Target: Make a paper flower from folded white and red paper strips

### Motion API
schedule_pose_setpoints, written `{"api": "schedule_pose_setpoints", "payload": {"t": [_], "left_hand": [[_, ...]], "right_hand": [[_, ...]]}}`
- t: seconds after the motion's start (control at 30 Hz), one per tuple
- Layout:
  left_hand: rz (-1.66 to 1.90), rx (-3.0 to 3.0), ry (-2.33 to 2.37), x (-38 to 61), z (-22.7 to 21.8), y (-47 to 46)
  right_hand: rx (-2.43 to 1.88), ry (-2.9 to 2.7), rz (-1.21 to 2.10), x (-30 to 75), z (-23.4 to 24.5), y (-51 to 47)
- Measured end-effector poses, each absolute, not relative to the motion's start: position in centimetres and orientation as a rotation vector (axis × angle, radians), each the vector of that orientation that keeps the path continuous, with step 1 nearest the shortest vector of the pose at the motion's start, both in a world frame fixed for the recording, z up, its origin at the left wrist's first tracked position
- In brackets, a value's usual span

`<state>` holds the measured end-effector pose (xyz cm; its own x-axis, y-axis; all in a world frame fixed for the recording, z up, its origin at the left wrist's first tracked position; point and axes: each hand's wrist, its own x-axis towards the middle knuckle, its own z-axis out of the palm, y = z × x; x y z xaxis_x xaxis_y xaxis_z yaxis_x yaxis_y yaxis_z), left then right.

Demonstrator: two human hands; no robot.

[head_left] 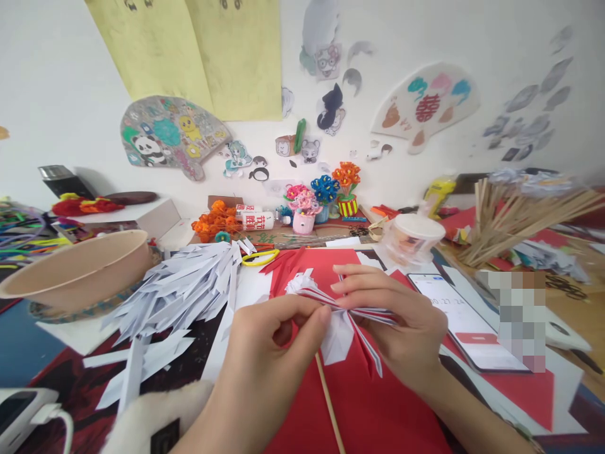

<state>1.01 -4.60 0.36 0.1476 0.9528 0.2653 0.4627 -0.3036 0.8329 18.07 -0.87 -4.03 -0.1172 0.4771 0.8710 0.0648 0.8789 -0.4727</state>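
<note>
My left hand [267, 353] is closed in a pinch on a folded paper flower [326, 299] of white and red strips. Under the flower a thin wooden stick [329, 410] runs down toward me. My right hand [392, 321] grips the same paper flower from the right, fingers pressed over its folded strips. Both hands work above a sheet of red paper [373, 403] lying on the table.
A pile of white paper strips [184, 290] lies to the left, beside a beige bowl [78, 268]. Yellow scissors [259, 256] and small craft flower pots [305, 211] stand behind. A phone [466, 318] lies right, near a bundle of wooden sticks [515, 214] and a plastic cup [413, 236].
</note>
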Motion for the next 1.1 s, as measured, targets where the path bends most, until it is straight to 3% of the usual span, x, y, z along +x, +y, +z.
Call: {"api": "schedule_pose_setpoints", "payload": {"t": [0.63,0.8,1.1], "left_hand": [[1.089,1.009,1.085,1.65,-0.56,-4.80],[1.032,0.951,1.062,1.44,-0.36,-4.66],[1.240,0.948,1.160,2.04,-0.05,-5.07]], "right_hand": [[-0.395,-1.675,0.450,18.23,-4.24,-0.76],[-0.392,-1.663,0.453,18.22,-4.15,-0.75],[-0.405,-1.678,0.380,18.10,-3.97,-0.89]]}}
